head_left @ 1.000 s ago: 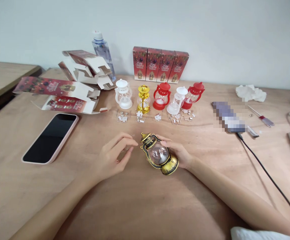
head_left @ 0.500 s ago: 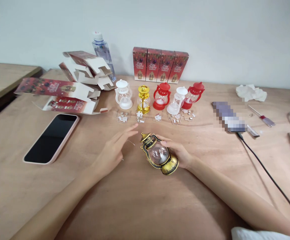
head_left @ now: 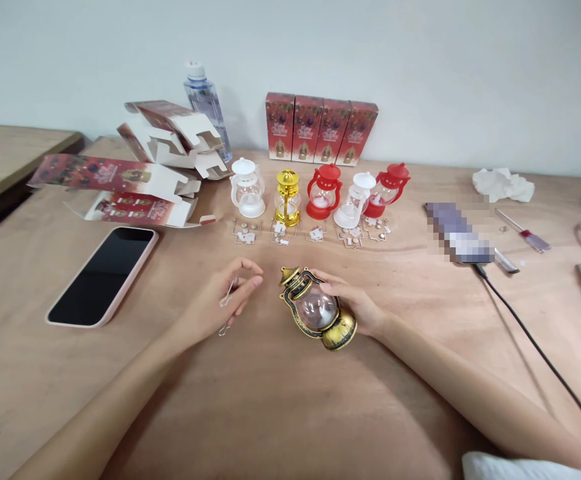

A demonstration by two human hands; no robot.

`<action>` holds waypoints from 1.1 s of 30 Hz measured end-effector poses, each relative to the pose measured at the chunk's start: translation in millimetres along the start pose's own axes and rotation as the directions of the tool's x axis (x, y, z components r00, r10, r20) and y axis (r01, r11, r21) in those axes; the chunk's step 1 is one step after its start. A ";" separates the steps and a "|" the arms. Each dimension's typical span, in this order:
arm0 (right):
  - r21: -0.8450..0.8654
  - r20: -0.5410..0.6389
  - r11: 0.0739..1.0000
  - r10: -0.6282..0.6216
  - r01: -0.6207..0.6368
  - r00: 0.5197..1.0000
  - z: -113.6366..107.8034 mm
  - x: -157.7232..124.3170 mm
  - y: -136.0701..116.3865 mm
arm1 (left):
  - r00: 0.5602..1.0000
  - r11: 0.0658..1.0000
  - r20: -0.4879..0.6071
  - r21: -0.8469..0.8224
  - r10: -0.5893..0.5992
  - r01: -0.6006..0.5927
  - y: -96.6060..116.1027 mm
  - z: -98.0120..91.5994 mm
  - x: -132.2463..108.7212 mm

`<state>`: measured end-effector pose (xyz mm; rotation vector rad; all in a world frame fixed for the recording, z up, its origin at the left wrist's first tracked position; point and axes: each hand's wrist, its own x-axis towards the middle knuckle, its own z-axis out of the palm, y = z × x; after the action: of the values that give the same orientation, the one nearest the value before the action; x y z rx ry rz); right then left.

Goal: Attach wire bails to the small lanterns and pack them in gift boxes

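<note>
My right hand (head_left: 353, 300) is closed round a small bronze-and-black toy lantern (head_left: 320, 308), tilted with its pointed cap toward the upper left. Its clear globe and black-gold base face me. To its left, my left hand (head_left: 215, 297) is curled, holding a thin bent metal wire (head_left: 224, 329); part of the wire is hidden by the fingers. The two hands are apart. Beyond them stand a white lantern (head_left: 248, 193), a shiny gold lantern (head_left: 288, 200) and a red lantern (head_left: 324, 193), with further white and red ones beside.
Wire handles and small parts (head_left: 315, 232) lie before the lanterns. Several red boxes (head_left: 307, 130) stand by the wall. Opened cartons (head_left: 120, 183), a bottle (head_left: 203, 100) and a phone (head_left: 104, 277) are at left. A blurred phone (head_left: 460, 233), screwdriver (head_left: 533, 239) and crumpled tissue (head_left: 503, 185) lie right.
My left hand has drawn back slightly to the left and its stretched fingers have curled in, with the wire now showing in them. The bronze lantern has barely shifted.
</note>
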<state>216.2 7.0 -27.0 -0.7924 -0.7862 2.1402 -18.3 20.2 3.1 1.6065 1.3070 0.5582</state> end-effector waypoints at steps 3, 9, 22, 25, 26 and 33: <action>-0.016 -0.011 1.000 0.001 -0.001 1.000 0.1 0.0 0.1 | 0.971 0.985 0.194 -0.072 -0.140 0.157 3.1 -0.9 2.6; -0.020 0.014 1.000 0.013 -0.012 1.000 -0.7 0.5 1.4 | 0.960 0.944 0.225 -0.242 -0.168 0.223 3.5 -3.7 3.2; -0.136 0.054 0.991 -0.008 0.016 0.998 2.7 -1.1 7.3 | 0.943 0.783 0.144 -0.527 -0.301 0.330 7.2 1.5 1.2; -0.193 0.085 0.981 0.010 0.007 0.996 6.9 -3.5 10.0 | 0.958 0.701 0.159 -0.654 -0.240 0.284 7.9 7.8 -0.9; -0.207 0.093 0.978 0.013 0.006 0.996 8.5 -4.5 10.2 | 0.961 0.656 0.163 -0.703 -0.224 0.272 8.4 9.7 -1.0; -0.349 0.163 0.936 0.009 0.049 0.987 16.3 -9.8 5.2 | 0.983 0.354 0.018 -0.931 -0.185 0.084 11.3 17.3 1.8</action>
<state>207.7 -8.2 -17.7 -0.7894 -1.2841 2.0915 1.9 15.5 5.0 0.4744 0.8428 1.0444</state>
